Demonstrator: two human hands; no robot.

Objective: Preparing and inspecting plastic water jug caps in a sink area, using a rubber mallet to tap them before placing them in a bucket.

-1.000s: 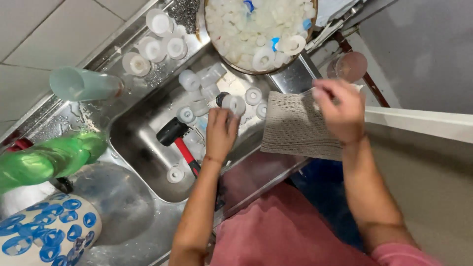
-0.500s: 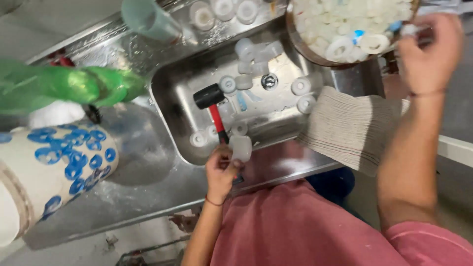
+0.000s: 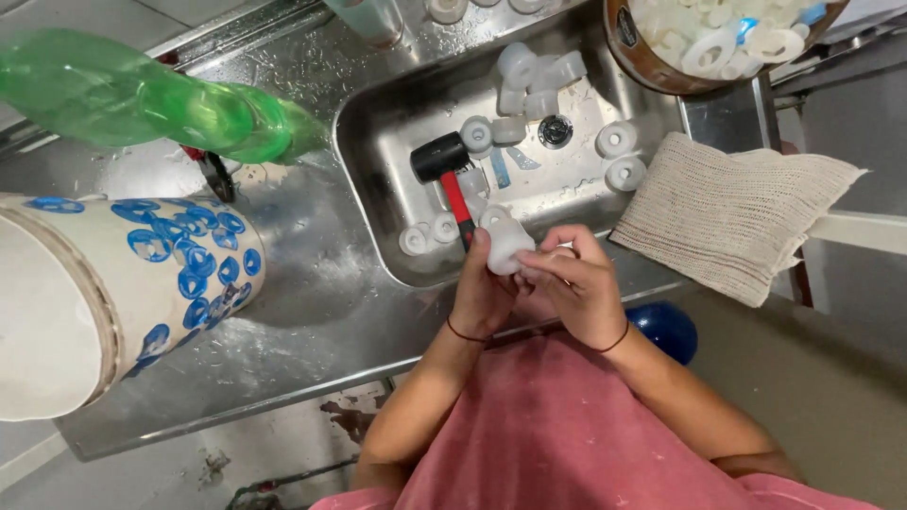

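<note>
Both my hands meet over the near edge of a steel sink. My left hand grips a white plastic roller piece from below. My right hand pinches the same piece from the right side with its fingertips. Inside the sink lie several more white plastic rollers and a mallet with a black head and red handle, just beyond my hands.
A beige woven cloth hangs over the counter's right edge. A round bowl of white plastic pieces stands at the back right. A green plastic bottle and a white bucket with blue prints are at the left.
My right hand has come down from the bowl at the back right and joined the left hand on the white piece. The view has shifted slightly.
</note>
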